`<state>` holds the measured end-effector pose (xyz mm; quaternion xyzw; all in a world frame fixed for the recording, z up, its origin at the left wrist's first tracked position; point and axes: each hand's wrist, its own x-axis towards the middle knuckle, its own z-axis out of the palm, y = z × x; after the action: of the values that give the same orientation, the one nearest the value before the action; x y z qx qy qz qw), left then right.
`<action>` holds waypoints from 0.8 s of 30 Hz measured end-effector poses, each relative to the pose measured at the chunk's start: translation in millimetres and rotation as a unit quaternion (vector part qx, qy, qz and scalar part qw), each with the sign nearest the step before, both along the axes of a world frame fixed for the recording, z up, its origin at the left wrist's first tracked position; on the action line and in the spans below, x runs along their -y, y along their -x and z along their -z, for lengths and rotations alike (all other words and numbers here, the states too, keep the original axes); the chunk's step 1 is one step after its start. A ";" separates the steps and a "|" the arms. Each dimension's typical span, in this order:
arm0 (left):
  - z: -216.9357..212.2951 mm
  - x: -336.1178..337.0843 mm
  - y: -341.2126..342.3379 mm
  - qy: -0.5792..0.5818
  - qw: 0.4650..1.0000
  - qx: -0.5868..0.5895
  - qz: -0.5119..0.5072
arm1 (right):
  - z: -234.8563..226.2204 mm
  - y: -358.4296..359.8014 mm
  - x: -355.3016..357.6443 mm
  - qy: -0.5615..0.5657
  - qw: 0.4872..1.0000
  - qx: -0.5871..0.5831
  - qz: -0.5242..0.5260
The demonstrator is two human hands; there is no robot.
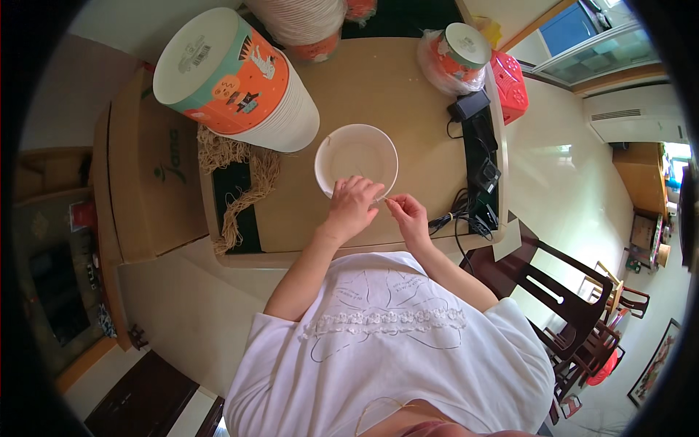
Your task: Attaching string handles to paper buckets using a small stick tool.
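A white paper tub [357, 156] stands upright on the brown board, its open mouth toward me. My left hand [353, 207] is closed over the tub's near rim, fingertips inside and thumb outside. Just right of it, my right hand [409, 216] pinches at the same rim with thumb and forefinger. What lies between those fingertips is too small to make out. A short beige strand shows at the tub's far left rim. Left of the tub, a bundle of beige twine [251, 186] hangs toward the table's near edge.
A tall stack of orange-and-teal printed paper tubs [247, 87] lies tilted at the far left. More stacked tubs [302, 22] are behind, and a bagged one [455, 58] at far right. Black adapters [470, 105] and cables [459, 207] line the right edge, near a red basket [510, 86].
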<state>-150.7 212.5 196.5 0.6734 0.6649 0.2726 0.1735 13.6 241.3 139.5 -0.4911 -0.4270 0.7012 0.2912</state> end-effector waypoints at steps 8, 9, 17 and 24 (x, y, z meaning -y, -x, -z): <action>13.5 -2.3 3.2 0.028 0.982 0.149 -0.114 | -9.8 2.2 -5.7 -0.081 0.996 0.047 0.008; 8.4 -3.5 5.0 0.014 0.979 0.169 -0.110 | -14.1 5.0 -9.0 -0.080 0.996 0.048 0.010; -16.7 -7.9 15.8 0.093 0.936 0.306 -0.150 | -30.8 41.0 -23.2 -0.148 0.988 -0.050 0.016; -13.0 -3.5 13.6 0.051 0.945 0.298 -0.127 | -34.7 42.9 -24.7 -0.152 0.988 -0.005 -0.004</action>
<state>-164.3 216.0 209.5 0.4618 0.6754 0.4467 0.3621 -29.3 266.0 174.2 -0.4361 -0.5288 0.6317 0.3621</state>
